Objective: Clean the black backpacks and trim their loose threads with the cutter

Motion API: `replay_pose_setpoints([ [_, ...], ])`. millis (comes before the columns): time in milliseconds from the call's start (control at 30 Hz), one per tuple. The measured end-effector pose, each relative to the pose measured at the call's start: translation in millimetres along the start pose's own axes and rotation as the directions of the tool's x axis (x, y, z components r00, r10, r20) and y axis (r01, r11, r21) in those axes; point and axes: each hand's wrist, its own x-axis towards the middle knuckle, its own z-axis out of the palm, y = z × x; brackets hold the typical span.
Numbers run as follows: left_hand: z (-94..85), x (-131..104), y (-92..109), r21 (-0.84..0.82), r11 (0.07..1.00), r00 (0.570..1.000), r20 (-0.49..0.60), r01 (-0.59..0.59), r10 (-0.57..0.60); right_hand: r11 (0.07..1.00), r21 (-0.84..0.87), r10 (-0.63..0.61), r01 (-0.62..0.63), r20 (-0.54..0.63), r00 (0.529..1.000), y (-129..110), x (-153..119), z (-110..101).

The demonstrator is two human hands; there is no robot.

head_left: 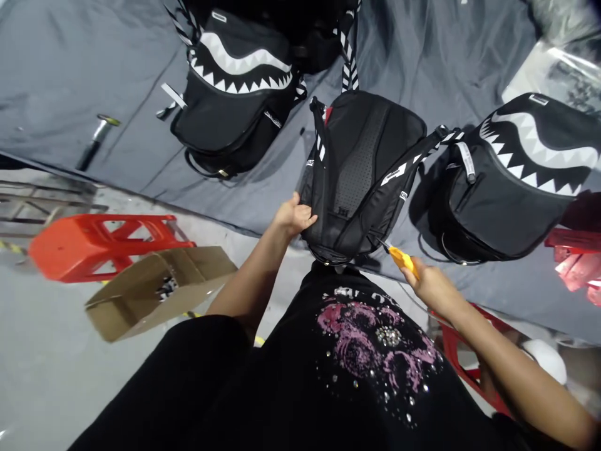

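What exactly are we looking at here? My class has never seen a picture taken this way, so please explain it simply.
There is no machine: a person works with two bare hands. The single picture comes from a camera worn on the head, looking forward and down. On the grey cloth lies the middle backpack, straps facing up, between a left backpack and a right backpack with white toothy-mouth prints. The left hand is at its near left side; the right hand holds a yellow-handled tool.
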Motion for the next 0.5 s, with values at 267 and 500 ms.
replay_pose_setpoints([
  [267,-7.9,12,-3,-0.021,0.999,0.975,0.221,0.041,-0.036,1.000,0.021,0.010,-0.009,-0.038,0.999,-56,15,17],
  [500,-12.5,11,8,0.087,0.991,0.861,0.490,0.105,-0.134,0.937,-0.008,0.345,-0.350,-0.136,0.929,-58,-15,52],
])
